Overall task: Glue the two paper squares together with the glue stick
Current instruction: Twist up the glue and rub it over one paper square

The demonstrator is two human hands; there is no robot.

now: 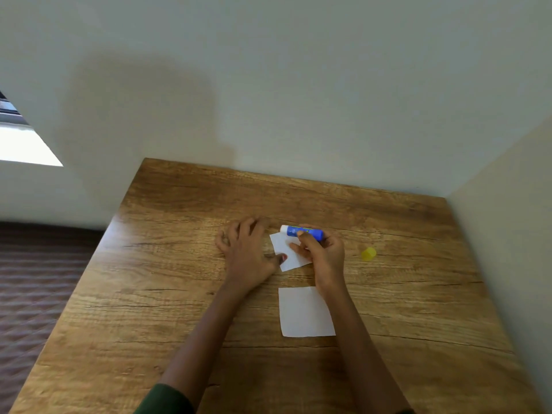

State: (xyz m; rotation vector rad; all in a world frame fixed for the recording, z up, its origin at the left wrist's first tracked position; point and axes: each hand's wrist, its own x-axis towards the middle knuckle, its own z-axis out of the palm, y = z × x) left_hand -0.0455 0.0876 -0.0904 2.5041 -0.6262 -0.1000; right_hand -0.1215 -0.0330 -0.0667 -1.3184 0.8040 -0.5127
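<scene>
Right hand (324, 252) grips the blue glue stick (304, 231), fingers curled round the barrel, white tip pointing left over the far paper square (287, 249). Tip looks to be at the square's far corner; contact is hard to confirm at this angle. Left hand (249, 251) lies flat on the wooden table (167, 309), fingers spread, thumb pressing the square's left edge. Near paper square (306, 312) lies apart, closer to the person. Yellow cap (369, 254) sits to the right.

Wooden table (185, 294) against pale walls (298, 85)
</scene>
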